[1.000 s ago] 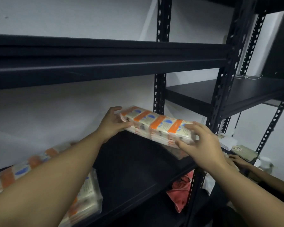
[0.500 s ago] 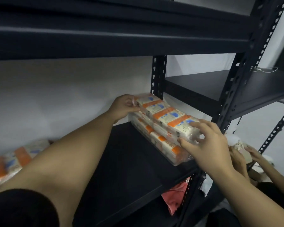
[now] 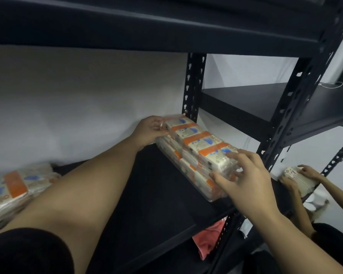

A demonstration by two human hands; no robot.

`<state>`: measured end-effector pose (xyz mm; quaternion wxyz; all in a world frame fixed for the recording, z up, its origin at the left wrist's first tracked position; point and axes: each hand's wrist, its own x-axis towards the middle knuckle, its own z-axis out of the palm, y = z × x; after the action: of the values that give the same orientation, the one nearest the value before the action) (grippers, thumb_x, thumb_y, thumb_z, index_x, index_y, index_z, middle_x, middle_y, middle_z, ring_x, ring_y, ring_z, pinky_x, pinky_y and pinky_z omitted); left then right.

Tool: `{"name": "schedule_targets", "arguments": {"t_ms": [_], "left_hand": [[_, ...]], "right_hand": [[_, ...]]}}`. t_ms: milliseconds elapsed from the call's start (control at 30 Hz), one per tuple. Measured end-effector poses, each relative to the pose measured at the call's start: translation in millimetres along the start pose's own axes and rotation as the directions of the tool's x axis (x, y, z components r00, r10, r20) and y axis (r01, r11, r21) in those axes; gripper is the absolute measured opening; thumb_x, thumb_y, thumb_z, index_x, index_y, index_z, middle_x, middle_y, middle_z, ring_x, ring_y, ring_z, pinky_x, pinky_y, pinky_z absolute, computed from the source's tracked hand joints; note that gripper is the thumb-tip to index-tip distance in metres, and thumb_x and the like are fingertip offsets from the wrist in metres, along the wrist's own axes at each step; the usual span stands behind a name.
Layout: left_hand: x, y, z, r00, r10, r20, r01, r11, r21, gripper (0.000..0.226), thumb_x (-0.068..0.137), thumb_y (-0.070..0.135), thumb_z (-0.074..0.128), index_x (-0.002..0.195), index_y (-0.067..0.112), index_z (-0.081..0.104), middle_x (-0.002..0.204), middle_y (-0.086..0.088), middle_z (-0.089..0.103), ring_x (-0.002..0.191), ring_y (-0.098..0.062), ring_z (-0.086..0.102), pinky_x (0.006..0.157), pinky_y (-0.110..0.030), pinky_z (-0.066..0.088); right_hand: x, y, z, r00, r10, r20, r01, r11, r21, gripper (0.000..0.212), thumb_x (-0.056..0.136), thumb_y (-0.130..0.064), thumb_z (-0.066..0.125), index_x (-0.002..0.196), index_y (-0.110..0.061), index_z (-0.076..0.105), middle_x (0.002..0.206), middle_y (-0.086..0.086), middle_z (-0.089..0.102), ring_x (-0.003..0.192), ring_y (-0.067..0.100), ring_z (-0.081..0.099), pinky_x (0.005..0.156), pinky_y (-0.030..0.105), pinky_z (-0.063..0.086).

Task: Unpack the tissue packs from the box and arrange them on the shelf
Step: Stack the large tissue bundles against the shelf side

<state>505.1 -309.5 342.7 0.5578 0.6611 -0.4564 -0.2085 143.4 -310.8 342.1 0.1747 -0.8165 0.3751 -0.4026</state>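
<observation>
While both hands were on it, the tissue bundle [image 3: 198, 153] lay on the black shelf [image 3: 147, 194] at about two o'clock from the middle of the view, its far end tight against the rear upright post [image 3: 194, 86] and its near end at the shelf's front edge. It looked like two wrapped layers stacked one on the other, with orange bands across the top. The left hand [image 3: 150, 130] was closed around the far end at about twelve o'clock, fingers curled over the wrapper. The right hand [image 3: 246, 178] rested on the near end at about four o'clock with fingers spread wide over the top and side, pressing rather than gripping. Another tissue pack [image 3: 14, 186], blurred, lay at nine o'clock at the left end of the same shelf, well apart from the bundle. Between them the board was bare. By that showing the job seemed only partly done: some packs were shelved, much room remained, and the box was not in view, so what was left could not be counted. At three o'clock another person's hands [image 3: 299, 177] held a small pack [image 3: 297, 179] beside the front post.
</observation>
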Motion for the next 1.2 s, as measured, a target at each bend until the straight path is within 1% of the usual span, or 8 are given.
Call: {"name": "schedule_targets", "arguments": {"t_ms": [267,433,533,600,800,967,1067,1200], "left_hand": [[-12.0,5.5,-5.8,0.998,-0.040,0.048,0.039,0.999,0.019,0.060,0.079,0.013,0.089,0.134,0.015,0.064,0.118,0.001,0.074,0.107,-0.010,0.071,0.074,-0.013,0.057],[-27.6,11.3,-29.0,0.989,-0.125,0.075,0.106,0.971,0.213,0.076,0.077,0.030,0.092,0.142,0.015,0.057,0.128,0.002,0.064,0.115,-0.013,0.064,0.098,-0.025,0.050],[-49.2,16.8,-45.4,0.984,-0.158,0.082,0.126,0.942,0.311,0.074,0.078,0.038,0.090,0.142,0.018,0.057,0.130,0.000,0.062,0.119,-0.017,0.062,0.099,-0.029,0.048],[-70.4,22.1,-58.0,0.977,-0.176,0.123,0.118,0.918,0.378,0.067,0.081,0.042,0.087,0.139,0.021,0.060,0.127,0.002,0.065,0.115,-0.014,0.064,0.099,-0.029,0.049],[-157.4,32.7,-100.3,0.967,-0.204,0.155,0.100,0.858,0.505,0.044,0.088,0.045,0.079,0.122,0.021,0.070,0.112,0.008,0.073,0.104,-0.004,0.069,0.101,-0.032,0.055],[-248.6,40.9,-144.0,0.967,-0.220,0.129,0.110,0.816,0.568,0.048,0.083,0.051,0.081,0.122,0.024,0.068,0.115,0.008,0.071,0.104,-0.003,0.068,0.104,-0.030,0.053],[-301.4,51.6,-169.6,0.962,-0.239,0.135,0.094,0.748,0.656,0.050,0.090,0.045,0.076,0.133,0.022,0.064,0.127,0.009,0.067,0.113,-0.002,0.064,0.104,-0.021,0.048],[-358.9,61.9,-195.8,0.967,-0.232,0.106,0.076,0.656,0.751,0.050,0.091,0.055,0.071,0.135,0.034,0.061,0.131,0.019,0.062,0.118,-0.001,0.059,0.106,-0.025,0.046]], "right_hand": [[-7.8,-4.2,-6.5,0.999,-0.012,0.046,0.020,0.983,-0.181,0.075,0.072,-0.068,0.078,0.138,-0.040,0.056,0.143,-0.014,0.044,0.132,0.016,0.045,0.088,0.038,0.052],[-15.8,-9.7,-14.4,0.999,-0.046,0.004,0.046,0.974,-0.222,0.076,0.074,-0.068,0.077,0.138,-0.031,0.060,0.142,-0.006,0.050,0.130,0.020,0.043,0.093,0.044,0.053],[-31.1,-19.1,-10.5,0.982,-0.178,-0.067,0.164,0.972,-0.171,0.056,0.079,-0.054,0.080,0.125,-0.022,0.069,0.131,-0.003,0.057,0.121,0.024,0.049,0.100,0.051,0.047],[-45.3,-32.0,-2.7,0.960,-0.268,-0.087,0.255,0.958,-0.134,0.046,0.082,-0.052,0.075,0.115,-0.021,0.073,0.123,-0.003,0.060,0.117,0.024,0.053,0.100,0.045,0.041],[-81.4,-68.2,45.4,0.914,-0.342,0.219,0.334,0.940,0.074,0.045,0.087,-0.056,0.066,0.123,-0.029,0.069,0.123,-0.017,0.058,0.122,0.009,0.052,0.104,0.041,0.046],[-105.6,-97.9,91.3,0.829,-0.328,0.453,0.289,0.945,0.156,0.044,0.091,-0.056,0.063,0.127,-0.032,0.067,0.126,-0.020,0.058,0.122,0.002,0.044,0.101,0.036,0.048],[-118.0,-110.7,113.5,0.821,-0.316,0.475,0.280,0.949,0.146,0.035,0.094,-0.050,0.066,0.122,-0.030,0.070,0.124,-0.019,0.063,0.124,0.005,0.046,0.108,0.037,0.044],[-129.7,-115.6,128.7,0.860,-0.280,0.427,0.310,0.951,0.001,0.033,0.095,-0.050,0.062,0.121,-0.031,0.072,0.131,-0.016,0.063,0.126,0.010,0.051,0.107,0.032,0.036]]}}
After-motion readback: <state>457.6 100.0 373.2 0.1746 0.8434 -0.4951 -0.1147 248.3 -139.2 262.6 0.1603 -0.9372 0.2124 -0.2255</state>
